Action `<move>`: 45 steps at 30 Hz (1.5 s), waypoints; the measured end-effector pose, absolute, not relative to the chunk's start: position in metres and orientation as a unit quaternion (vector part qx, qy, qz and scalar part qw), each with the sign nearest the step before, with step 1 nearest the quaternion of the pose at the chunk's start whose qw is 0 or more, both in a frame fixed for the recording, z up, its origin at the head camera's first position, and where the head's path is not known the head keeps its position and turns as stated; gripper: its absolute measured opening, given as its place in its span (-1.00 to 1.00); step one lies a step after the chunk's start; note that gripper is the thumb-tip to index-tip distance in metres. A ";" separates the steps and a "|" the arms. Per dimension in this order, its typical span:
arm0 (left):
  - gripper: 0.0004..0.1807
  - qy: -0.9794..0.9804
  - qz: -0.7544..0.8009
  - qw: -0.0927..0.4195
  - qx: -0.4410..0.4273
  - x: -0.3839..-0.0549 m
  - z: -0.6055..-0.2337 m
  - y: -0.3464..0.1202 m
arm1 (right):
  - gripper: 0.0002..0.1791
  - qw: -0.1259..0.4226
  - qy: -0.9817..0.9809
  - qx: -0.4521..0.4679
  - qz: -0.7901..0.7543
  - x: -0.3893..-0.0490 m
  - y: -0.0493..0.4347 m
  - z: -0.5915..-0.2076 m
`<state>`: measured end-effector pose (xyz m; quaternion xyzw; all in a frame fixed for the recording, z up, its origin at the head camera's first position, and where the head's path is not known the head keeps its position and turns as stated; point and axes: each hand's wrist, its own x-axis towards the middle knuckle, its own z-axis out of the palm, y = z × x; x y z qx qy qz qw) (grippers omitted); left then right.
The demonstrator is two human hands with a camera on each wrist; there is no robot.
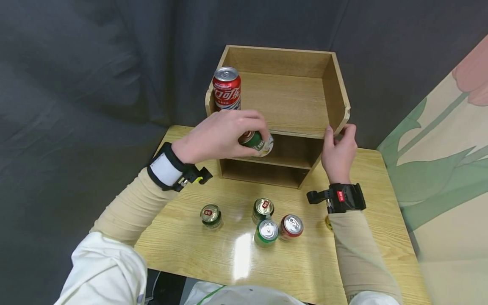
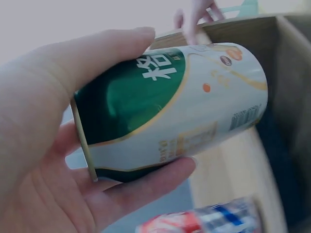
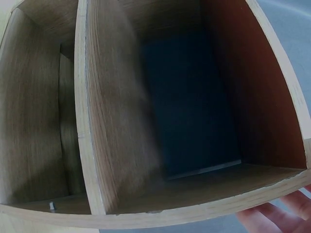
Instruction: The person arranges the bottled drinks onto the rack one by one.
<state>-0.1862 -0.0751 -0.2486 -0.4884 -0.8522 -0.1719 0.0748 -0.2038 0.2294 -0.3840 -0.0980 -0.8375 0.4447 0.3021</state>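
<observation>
My left hand (image 1: 228, 131) grips a green and white can (image 2: 170, 107) between thumb and fingers. The can is tipped over sideways, its base turned toward the upper opening below the top of the wooden shelf (image 1: 284, 101). Just behind that hand, a red cola can (image 1: 227, 91) stands upright at the left of the shelf's top, its lower part hidden by the hand. At the shelf's right front edge, my right hand (image 1: 340, 152) holds the side panel, thumb on one side and fingers on the other. Compartments (image 3: 189, 107) inside the shelf show in the right wrist view.
On the table (image 1: 183, 250) before the shelf stand a dark green can (image 1: 211, 216), another dark green can (image 1: 263, 207), a bright green can (image 1: 267, 232) and a red can (image 1: 292, 225). A yellow object (image 1: 328, 223) is mostly hidden by the right forearm. A dark curtain (image 1: 114, 63) hangs behind.
</observation>
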 end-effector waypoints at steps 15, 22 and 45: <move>-0.59 -0.841 -0.153 0.181 -0.485 -0.196 -0.213 -0.073 | -0.51 0.302 -0.841 -0.102 0.437 -0.206 0.229 -0.384; -0.66 -0.841 -0.128 0.197 -0.487 -0.208 -0.210 -0.068 | -0.52 0.305 -0.842 -0.099 0.434 -0.207 0.230 -0.384; -0.41 -0.862 -0.124 0.165 -0.463 -0.234 -0.227 -0.064 | -0.52 0.310 -0.840 -0.092 0.436 -0.205 0.229 -0.384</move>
